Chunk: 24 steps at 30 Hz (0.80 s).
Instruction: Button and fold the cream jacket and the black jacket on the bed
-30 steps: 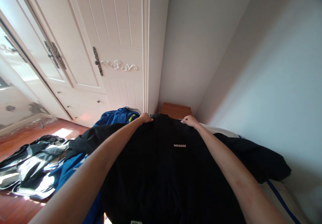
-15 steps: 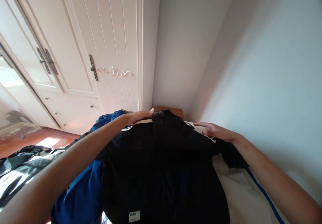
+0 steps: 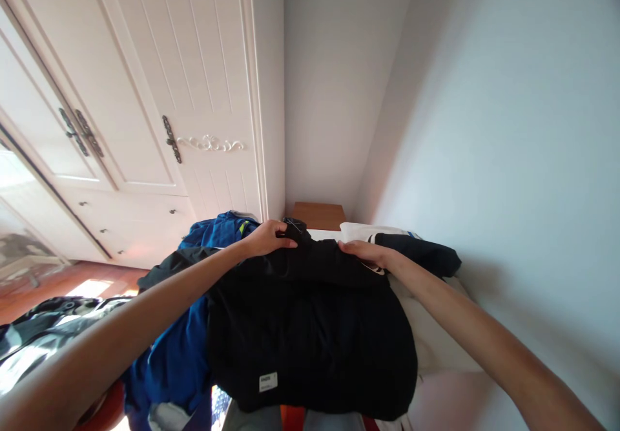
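A black garment (image 3: 310, 327) with a small white label near its lower hem lies spread in front of me, over a heap of clothes. My left hand (image 3: 269, 237) grips its far top edge on the left. A short way to the right, my right hand (image 3: 364, 252) pinches the same edge. Both arms reach forward across the cloth. A black sleeve (image 3: 416, 250) trails off to the right of my right hand.
A blue garment (image 3: 179, 360) lies under the black one on the left. Dark shiny clothing (image 3: 43, 327) lies on the wooden floor at left. A white wardrobe (image 3: 159, 95) stands ahead, a wooden bedside cabinet (image 3: 317, 214) in the corner, a pale wall on the right.
Both hands were flat and apart half a second ago; now they have closed on the garment's top edge. The fold has come nearer and the printed logo is hidden.
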Motion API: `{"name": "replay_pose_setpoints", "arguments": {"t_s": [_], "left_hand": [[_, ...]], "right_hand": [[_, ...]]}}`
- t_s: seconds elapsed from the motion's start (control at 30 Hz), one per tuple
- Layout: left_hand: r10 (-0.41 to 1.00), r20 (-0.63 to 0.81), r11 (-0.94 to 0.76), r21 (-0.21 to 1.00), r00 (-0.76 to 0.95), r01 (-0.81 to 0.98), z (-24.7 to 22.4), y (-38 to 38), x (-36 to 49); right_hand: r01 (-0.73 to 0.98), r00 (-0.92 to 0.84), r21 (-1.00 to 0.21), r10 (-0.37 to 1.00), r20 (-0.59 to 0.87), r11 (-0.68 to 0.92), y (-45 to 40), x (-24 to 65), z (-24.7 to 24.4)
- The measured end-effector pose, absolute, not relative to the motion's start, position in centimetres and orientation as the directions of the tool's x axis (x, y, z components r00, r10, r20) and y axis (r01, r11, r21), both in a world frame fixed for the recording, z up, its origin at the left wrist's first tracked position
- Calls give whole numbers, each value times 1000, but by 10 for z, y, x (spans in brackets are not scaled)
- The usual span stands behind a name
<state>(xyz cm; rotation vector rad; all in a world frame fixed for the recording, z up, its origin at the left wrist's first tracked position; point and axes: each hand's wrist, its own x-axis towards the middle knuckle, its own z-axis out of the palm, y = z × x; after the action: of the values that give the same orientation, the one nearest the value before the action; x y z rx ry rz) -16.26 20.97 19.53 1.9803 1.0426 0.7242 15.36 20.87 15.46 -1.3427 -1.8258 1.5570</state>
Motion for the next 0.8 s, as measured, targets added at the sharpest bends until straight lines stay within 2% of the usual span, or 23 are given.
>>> {"name": "replay_pose_setpoints", "arguments": {"t_s": [0.1,0.2,0.23,0.3,0.37,0.43,0.53,0.67,0.73,0.8], "left_hand": [[863,164,-411,780,478,473,196,199,-162],[863,257,-473,714,434,516,197,187,-166],[868,296,-484,683,398,547,196,183,-168],[880,365,-473,614,305,631,193,174,-171],[880,419,-445,563,224,696,188,165,-173],[874,440,-447,557,207,700,184,159,-174],[864,434,-490,609,255,624,183,154,-176],[834,452,-549,620,318,560,187,149,-183],[815,489,-570,577,311,585,189,146,-187],[792,546,-575,518,273,633,192,142,-188]], "right_hand": [[309,-515,-929,786,-343,-203,211,142,144],[168,-475,-960,835,-278,-225,212,142,142],[111,-413,-975,884,-219,-190,210,145,144],[47,-209,-999,978,-19,-10,204,151,151],[90,-6,-971,975,222,221,194,157,159],[169,80,-928,934,349,333,181,159,166],[149,52,-934,940,337,326,164,161,170],[17,-165,-920,909,384,392,153,165,164],[53,-225,-907,890,396,417,150,168,161],[147,-200,-884,889,412,443,147,170,161]]}}
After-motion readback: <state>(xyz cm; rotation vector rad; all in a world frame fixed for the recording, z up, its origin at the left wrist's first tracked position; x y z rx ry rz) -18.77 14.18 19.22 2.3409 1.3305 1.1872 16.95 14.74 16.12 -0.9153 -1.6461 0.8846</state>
